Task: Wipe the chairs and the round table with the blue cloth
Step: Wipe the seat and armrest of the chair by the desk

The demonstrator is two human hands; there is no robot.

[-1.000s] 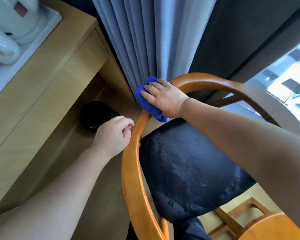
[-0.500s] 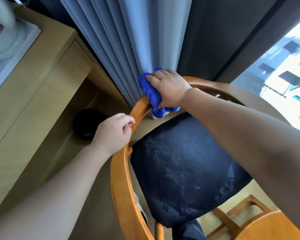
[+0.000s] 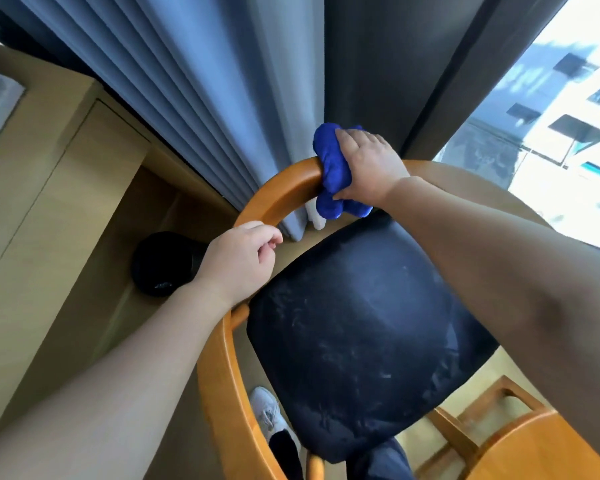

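Right hand (image 3: 368,168) slid along chair rail (image 3: 278,192), grip clutching blue cloth (image 3: 329,164), left hand (image 3: 239,261) curled round rail

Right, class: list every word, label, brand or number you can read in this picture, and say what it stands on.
None can be read.
The blue cloth, chair, black bin and white shoe show no lettering.
The buildings outside the window are too blurred for any sign.

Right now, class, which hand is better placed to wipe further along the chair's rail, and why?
The right hand: it grips the blue cloth wrapped over the wooden rail. The left hand only holds the rail, clothless, probably steadying the chair.
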